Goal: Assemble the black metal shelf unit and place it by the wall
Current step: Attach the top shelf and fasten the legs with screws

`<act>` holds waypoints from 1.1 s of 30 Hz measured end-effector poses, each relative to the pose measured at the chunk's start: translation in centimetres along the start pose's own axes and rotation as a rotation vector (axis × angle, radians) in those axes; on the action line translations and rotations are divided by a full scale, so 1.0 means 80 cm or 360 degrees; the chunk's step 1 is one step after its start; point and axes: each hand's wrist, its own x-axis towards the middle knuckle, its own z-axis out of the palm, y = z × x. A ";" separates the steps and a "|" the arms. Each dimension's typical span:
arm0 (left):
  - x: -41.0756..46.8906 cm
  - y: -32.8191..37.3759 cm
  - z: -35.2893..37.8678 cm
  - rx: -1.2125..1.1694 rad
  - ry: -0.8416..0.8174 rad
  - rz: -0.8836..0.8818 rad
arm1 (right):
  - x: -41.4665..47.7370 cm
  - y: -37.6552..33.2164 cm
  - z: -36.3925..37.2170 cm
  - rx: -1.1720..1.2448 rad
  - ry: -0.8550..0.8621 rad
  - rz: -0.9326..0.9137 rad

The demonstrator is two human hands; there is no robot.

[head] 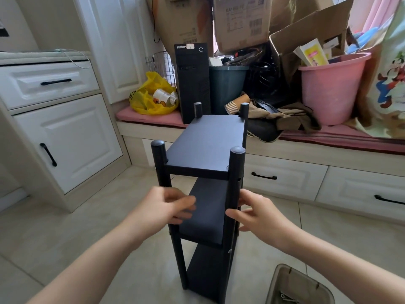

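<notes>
The black metal shelf unit (206,145) stands upright on the tiled floor right in front of me, with three shelves between four round posts. My left hand (162,207) is blurred; its fingers curl around the near-left post at the level of the middle shelf. My right hand (260,216) grips the near-right post at the same height, thumb in front and fingers behind. The unit's feet are partly hidden by its own shelves.
Behind the unit runs a window bench with drawers (285,178), loaded with a computer tower (192,84), dark bin (228,88), pink bucket (331,88), yellow bag (151,97) and cardboard boxes (241,20). A white cabinet (65,139) stands left. A grey tray (282,279) holding hardware sits lower right.
</notes>
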 end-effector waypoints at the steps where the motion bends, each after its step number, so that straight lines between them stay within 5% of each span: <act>1: 0.000 0.001 0.007 -0.0119 -0.0057 0.0035 | 0.000 -0.001 -0.001 0.0005 0.0001 0.0004; 13: 0.024 0.026 0.073 -0.1327 -0.0345 0.0306 | 0.001 0.004 -0.001 0.0002 0.0015 -0.0079; 33: 0.034 0.023 0.083 -0.1202 -0.0283 0.0459 | 0.006 0.008 -0.002 0.0050 0.0014 -0.0061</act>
